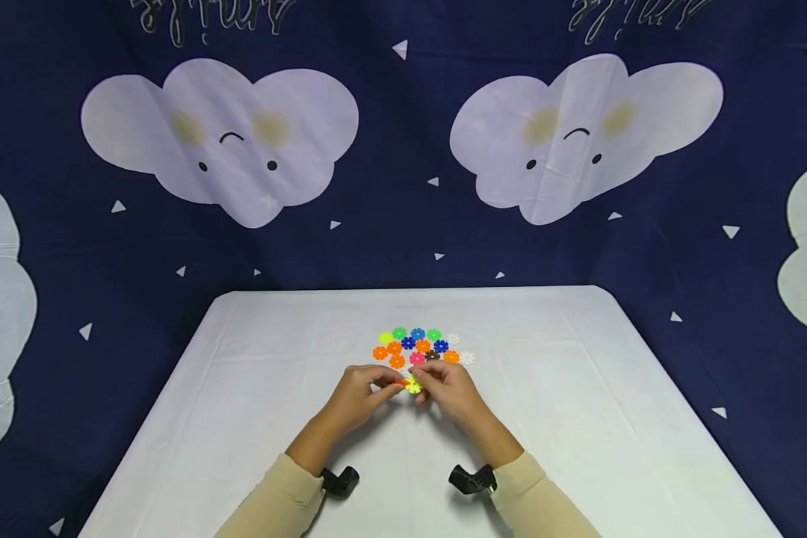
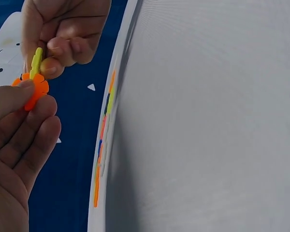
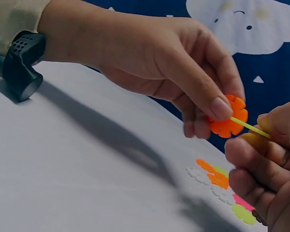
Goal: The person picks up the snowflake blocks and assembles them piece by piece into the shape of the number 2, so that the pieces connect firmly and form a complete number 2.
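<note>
Above the table, my left hand (image 1: 359, 392) pinches an orange notched flower disc (image 2: 37, 92) between thumb and fingers. A yellow-green notched disc (image 1: 413, 385) is pinched by my right hand (image 1: 447, 390), its fingers curled at the far edge. The two discs cross at their edges, the yellow-green one edge-on against the face of the orange one in the right wrist view. Just beyond the hands lies a group of loose notched discs, among them a pink disc (image 1: 418, 359), a brown disc (image 1: 433, 356) and a blue disc (image 1: 418, 334). Fingertips cover parts of both held discs.
More loose discs lie flat on the white-covered table (image 1: 255, 418), including a green disc (image 1: 400, 333) and a white disc (image 1: 467, 359). Behind the table hangs a dark blue cloth (image 1: 403, 246) with clouds. Each wrist carries a black camera (image 1: 341, 483).
</note>
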Demonstrator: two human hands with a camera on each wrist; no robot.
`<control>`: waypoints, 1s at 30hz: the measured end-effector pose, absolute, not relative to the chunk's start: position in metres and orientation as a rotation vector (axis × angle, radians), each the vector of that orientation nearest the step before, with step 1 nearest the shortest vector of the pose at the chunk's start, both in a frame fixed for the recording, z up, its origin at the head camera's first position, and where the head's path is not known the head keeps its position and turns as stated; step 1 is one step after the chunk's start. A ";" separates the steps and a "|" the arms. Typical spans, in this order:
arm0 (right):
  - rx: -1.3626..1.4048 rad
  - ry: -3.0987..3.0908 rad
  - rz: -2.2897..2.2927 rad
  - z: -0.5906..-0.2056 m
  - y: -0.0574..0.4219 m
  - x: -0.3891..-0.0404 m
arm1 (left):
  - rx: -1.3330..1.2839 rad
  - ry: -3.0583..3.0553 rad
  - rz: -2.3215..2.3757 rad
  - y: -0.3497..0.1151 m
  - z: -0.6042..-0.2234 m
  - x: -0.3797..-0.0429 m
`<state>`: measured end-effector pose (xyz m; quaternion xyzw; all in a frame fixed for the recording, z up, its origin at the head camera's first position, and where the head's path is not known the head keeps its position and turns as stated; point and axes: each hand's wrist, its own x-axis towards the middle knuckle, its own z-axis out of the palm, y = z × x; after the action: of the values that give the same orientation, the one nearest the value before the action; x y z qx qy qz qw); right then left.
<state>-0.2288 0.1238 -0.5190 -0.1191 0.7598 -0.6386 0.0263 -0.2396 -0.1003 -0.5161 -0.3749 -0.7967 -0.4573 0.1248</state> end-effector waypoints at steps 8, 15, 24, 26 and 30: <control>-0.266 2.449 -1.981 -0.518 0.132 -0.237 | -1.089 -2.336 -1.324 -0.108 -0.515 -0.237; -0.322 2.576 -1.897 -0.522 0.139 -0.242 | -1.095 -2.324 -1.345 -0.115 -0.512 -0.233; -0.380 2.797 -1.713 -0.524 0.143 -0.248 | -1.061 -2.320 -1.396 -0.118 -0.512 -0.232; -0.407 2.846 -1.643 -0.526 0.143 -0.250 | -1.046 -2.323 -1.404 -0.118 -0.512 -0.232; -0.508 2.934 -1.480 -0.529 0.143 -0.255 | -1.021 -2.336 -1.416 -0.120 -0.512 -0.232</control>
<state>-0.2551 0.1429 -0.5291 -0.1521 0.8787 -0.4431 -0.0916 -0.2319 -0.1199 -0.5119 -0.3480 -0.7959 -0.4825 0.1122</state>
